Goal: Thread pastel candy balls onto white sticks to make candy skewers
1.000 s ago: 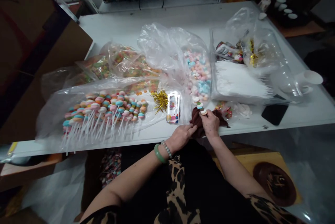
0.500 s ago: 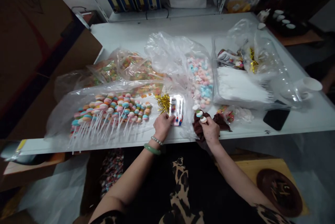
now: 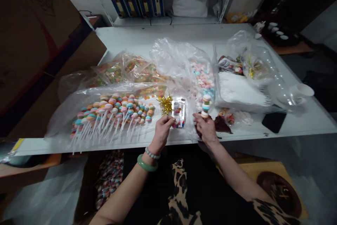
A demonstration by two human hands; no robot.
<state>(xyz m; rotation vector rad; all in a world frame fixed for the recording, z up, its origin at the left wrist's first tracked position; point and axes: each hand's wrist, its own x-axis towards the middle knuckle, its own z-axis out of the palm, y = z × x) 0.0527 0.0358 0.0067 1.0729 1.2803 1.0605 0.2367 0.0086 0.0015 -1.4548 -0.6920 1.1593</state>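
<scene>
Candy skewer upright near the near edge of the surface, right of centre, lower end gripped among the fingers of the right hand, with brown cloth beside. Left hand with thumb and fingertips pressed together at the left side of the printed packets; anything pinched there too small to tell. Just beyond, gold ties; toward the left edge, massed skewers on clear plastic.
</scene>
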